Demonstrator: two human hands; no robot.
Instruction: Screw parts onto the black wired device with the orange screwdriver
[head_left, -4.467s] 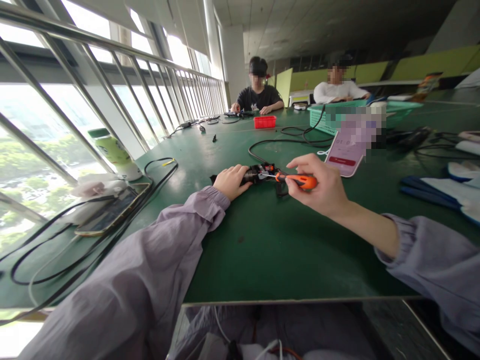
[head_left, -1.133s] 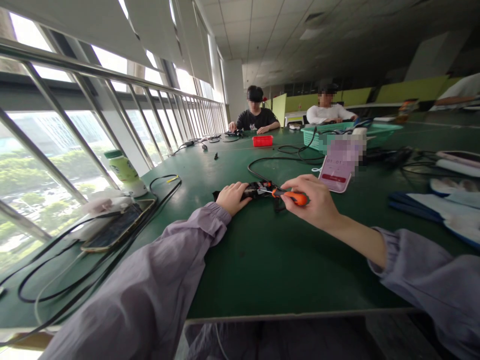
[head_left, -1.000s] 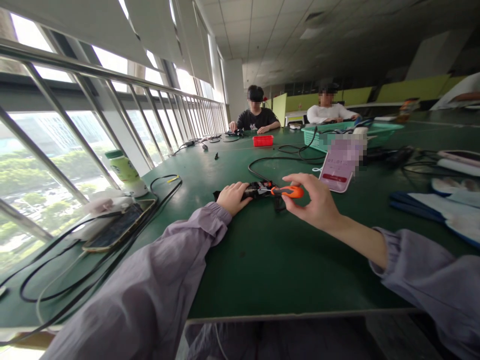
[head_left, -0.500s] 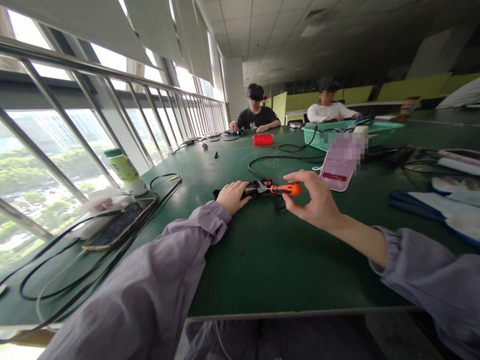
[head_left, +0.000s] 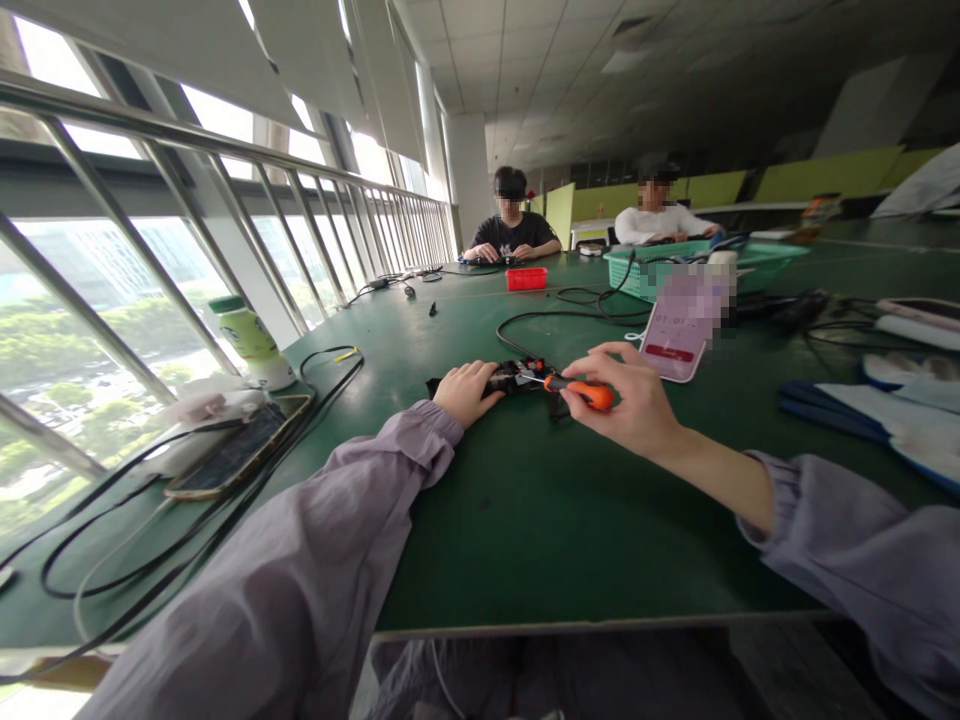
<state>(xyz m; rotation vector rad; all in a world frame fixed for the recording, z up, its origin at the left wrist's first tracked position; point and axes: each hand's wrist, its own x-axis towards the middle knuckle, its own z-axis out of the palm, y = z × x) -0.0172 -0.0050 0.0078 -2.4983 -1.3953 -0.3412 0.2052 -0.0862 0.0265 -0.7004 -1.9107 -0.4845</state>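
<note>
My left hand point(head_left: 468, 392) is closed over the left end of a dark elongated device point(head_left: 517, 376) lying on the green table, its cable running off behind it. Inner parts with bits of orange show on the device's right half. My right hand point(head_left: 626, 395) pinches the orange and black handle of a screwdriver point(head_left: 592, 393) between thumb and fingers. The screwdriver slants, handle to the right, and its metal shaft reaches the device's right part. Whether the tip sits in a screw is too small to make out.
A phone point(head_left: 677, 335) leans against a green basket point(head_left: 630, 275) of cables. Beyond are a red tray point(head_left: 526, 279) and two seated people. Gloves point(head_left: 892, 420) lie right. At left are a bottle point(head_left: 251, 343), another phone point(head_left: 244, 450) and black cables. The table's edge point(head_left: 600, 625) is near me.
My right hand has closed more around the screwdriver's handle, whose end has swung down and slightly right. My left hand and the device stay put. A far person's hands have come together.
</note>
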